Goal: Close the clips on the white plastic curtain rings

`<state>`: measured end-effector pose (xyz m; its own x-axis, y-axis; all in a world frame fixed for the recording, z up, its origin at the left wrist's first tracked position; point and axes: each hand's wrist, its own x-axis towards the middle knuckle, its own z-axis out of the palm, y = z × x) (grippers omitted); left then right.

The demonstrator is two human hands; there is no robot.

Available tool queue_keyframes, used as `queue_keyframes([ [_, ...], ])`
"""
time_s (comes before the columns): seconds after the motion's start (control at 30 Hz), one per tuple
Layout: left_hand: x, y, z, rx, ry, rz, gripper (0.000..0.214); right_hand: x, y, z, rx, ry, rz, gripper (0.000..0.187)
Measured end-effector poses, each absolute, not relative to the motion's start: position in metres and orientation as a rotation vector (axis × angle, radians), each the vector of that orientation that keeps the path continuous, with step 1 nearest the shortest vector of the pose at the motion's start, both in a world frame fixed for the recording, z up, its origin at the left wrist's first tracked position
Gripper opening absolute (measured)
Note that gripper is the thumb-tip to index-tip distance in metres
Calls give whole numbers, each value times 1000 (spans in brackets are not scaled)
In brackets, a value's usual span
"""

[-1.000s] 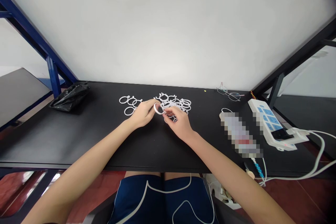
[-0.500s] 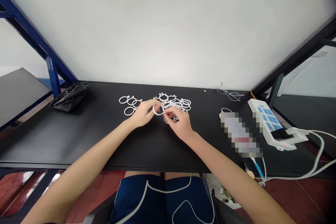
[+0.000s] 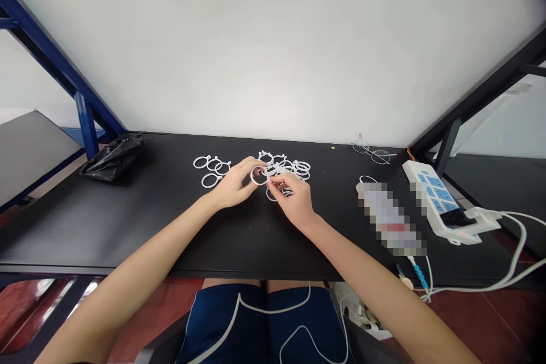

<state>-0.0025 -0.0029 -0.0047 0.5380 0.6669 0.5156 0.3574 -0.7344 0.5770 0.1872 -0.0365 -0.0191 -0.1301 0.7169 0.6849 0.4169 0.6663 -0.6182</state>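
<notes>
A white ring with a small eyelet, like a curtain ring (image 3: 251, 177), is held upright just above the desk between my two hands. My right hand (image 3: 295, 198) pinches its right side between thumb and fingers. My left hand (image 3: 235, 184) curves round the left side, thumb low and fingers behind the upper rim. Behind and beneath my hands lies a pile of similar white rings (image 3: 302, 166), partly hidden by the fingers. A few more rings (image 3: 209, 181) lie left of my left hand, some overlapping.
The black desk (image 3: 179, 244) meets a pale wall. A black plastic bag (image 3: 114, 158) lies far left. On the right are eyeglasses (image 3: 379, 155), a blurred-out phone-like object (image 3: 392, 222) on a cable, and a white power strip (image 3: 435, 196) with plugged-in cords.
The held ring has shifted slightly right and up. My left fingers have loosened and moved a little along its rim. The rings on the desk have not visibly moved.
</notes>
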Motion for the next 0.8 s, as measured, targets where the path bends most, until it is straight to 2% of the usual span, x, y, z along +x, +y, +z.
queue_keyframes([
  [0.17, -3, -7, -1, 2430, 815, 971, 46, 188, -36, -20, -905, -1761, 353, 10],
  [0.43, -3, -6, -3, 2438, 963, 929, 30, 187, -37, -22, -898, -1825, 337, 7],
  [0.8, 0, -7, -1, 2359, 1075, 909, 30, 187, -38, -20, -881, -1907, 320, 12],
])
